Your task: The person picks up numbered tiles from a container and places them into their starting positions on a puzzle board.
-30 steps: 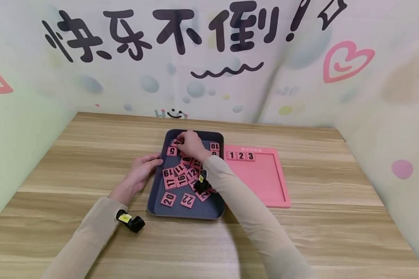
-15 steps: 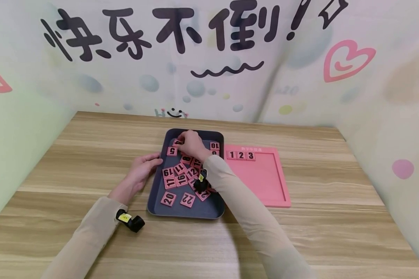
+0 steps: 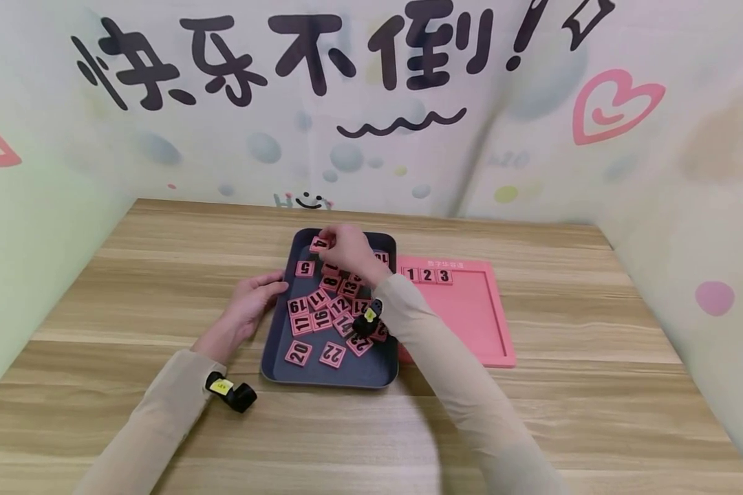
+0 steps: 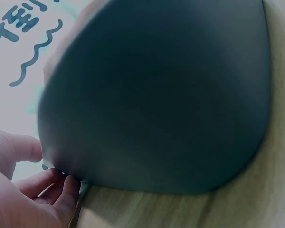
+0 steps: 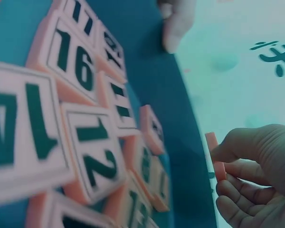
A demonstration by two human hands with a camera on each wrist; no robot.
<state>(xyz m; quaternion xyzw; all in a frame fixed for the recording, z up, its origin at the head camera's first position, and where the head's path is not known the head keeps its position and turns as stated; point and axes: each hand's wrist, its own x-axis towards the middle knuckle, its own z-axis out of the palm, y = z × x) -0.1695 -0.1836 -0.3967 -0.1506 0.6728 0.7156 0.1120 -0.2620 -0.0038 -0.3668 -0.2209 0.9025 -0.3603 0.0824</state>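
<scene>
Tile 4 (image 3: pixel 317 244) sits pinched in right hand (image 3: pixel 348 249), left hand (image 3: pixel 252 302) gripping tray edge (image 3: pixel 274 340).

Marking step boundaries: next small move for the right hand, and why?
Probably carry the 4 tile over to the pink board, just right of the 3 tile: the right hand pinches it, and space shows after 1, 2, 3.

High head camera looked forward and down, whole tray (image 3: pixel 277 361) framed, left wrist camera (image 3: pixel 241 397) sat low off its near left corner, outer side (image 4: pixel 156 118) close, right wrist camera (image 3: pixel 364 324) peered close over tiles (image 5: pixel 69 59) toward its left edge, all sharing tray and lettered wall (image 3: pixel 384 187).
</scene>
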